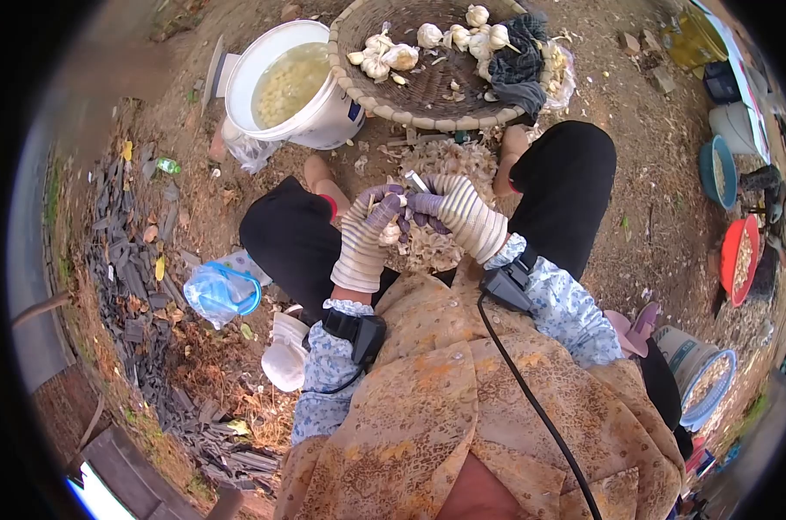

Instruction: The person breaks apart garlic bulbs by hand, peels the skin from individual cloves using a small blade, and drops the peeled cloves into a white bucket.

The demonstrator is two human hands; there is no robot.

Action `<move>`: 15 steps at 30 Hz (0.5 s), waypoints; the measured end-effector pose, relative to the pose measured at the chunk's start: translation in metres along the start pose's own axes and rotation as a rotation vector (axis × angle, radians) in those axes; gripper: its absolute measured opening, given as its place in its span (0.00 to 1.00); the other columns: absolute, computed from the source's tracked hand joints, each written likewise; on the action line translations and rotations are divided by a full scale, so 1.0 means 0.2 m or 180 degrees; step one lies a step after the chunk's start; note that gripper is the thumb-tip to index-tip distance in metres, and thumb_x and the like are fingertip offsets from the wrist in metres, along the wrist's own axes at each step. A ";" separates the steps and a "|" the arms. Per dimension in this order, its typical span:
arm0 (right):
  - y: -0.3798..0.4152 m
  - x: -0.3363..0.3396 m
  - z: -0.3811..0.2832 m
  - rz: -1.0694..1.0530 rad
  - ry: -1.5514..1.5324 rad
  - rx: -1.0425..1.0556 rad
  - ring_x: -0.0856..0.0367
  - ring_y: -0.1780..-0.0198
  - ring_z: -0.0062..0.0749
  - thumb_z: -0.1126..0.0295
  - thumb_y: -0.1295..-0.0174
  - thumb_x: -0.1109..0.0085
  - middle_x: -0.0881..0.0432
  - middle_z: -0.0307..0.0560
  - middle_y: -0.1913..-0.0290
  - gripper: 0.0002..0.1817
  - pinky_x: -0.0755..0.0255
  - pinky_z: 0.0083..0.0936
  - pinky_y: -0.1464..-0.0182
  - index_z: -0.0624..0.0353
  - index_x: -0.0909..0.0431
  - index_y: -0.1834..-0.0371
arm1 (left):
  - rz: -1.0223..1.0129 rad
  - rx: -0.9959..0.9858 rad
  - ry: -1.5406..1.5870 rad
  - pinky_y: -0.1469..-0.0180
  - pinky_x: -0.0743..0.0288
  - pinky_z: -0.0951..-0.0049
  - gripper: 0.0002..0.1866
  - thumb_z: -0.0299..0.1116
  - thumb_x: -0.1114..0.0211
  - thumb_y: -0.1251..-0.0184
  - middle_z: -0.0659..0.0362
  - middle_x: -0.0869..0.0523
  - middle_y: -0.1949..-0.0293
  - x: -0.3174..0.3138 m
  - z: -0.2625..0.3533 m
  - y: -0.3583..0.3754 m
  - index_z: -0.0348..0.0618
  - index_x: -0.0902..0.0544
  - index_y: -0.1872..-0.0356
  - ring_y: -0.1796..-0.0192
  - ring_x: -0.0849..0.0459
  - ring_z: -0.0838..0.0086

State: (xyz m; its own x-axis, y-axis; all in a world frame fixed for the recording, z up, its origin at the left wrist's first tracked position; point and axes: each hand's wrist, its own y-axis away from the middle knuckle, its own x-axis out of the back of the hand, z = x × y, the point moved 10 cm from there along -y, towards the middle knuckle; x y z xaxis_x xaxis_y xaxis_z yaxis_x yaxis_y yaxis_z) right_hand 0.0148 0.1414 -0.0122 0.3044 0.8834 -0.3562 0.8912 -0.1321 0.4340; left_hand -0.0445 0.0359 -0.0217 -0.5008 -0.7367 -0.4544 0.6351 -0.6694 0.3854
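My left hand (368, 234), in a striped glove with purple fingertips, is closed on a small piece of garlic (401, 201). Close against it, my right hand (462, 212) wears a matching glove and grips a short tool with a pale handle (417, 181), perhaps a small knife; its working end is hidden by the fingers. Both hands meet above a heap of garlic skins (449, 163) between my legs. Beyond them stands a woven basket (436, 120) holding garlic bulbs (401, 57) and a dark cloth (521, 56).
Left of the basket, a white bucket (310, 134) contains peeled cloves in cloudy water. A blue-rimmed container with plastic (224, 293) sits at my left. Farther right are a teal basin (716, 173), a red basin (740, 260) and a light-coloured bucket (683, 357). Dark scraps (137, 286) litter the ground.
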 end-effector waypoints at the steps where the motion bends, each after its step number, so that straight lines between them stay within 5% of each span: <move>1: 0.00 0.00 -0.03 0.0117 0.0032 0.0225 0.32 0.80 0.11 0.68 0.38 0.39 0.21 0.36 0.75 0.08 0.42 0.11 0.80 0.62 0.19 0.61 | -0.0119 0.0069 0.0131 0.73 0.24 0.78 0.20 0.36 0.34 0.33 0.59 0.17 0.66 0.00 -0.03 -0.01 0.37 0.22 0.44 0.70 0.18 0.76; 8: 0.03 0.02 -0.03 0.0032 -0.0398 -0.0009 0.33 0.80 0.10 0.68 0.40 0.39 0.21 0.34 0.74 0.09 0.44 0.10 0.80 0.59 0.20 0.59 | -0.0574 0.0466 0.0884 0.74 0.24 0.78 0.21 0.41 0.33 0.33 0.60 0.18 0.64 -0.06 -0.08 -0.03 0.38 0.22 0.46 0.72 0.18 0.76; 15: 0.01 -0.01 -0.02 -0.0050 -0.0037 0.0060 0.30 0.79 0.11 0.68 0.39 0.39 0.20 0.35 0.74 0.08 0.42 0.09 0.79 0.60 0.21 0.62 | -0.0112 0.0075 -0.0536 0.77 0.24 0.78 0.19 0.41 0.37 0.30 0.58 0.17 0.67 0.02 -0.04 -0.05 0.35 0.22 0.48 0.74 0.19 0.77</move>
State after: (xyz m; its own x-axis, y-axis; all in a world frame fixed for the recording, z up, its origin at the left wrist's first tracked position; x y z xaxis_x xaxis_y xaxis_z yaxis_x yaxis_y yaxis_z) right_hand 0.0143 0.1409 -0.0068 0.2942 0.8802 -0.3726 0.9020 -0.1268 0.4127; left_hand -0.0480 0.0397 -0.0337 -0.6152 -0.7170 -0.3277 0.6025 -0.6957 0.3911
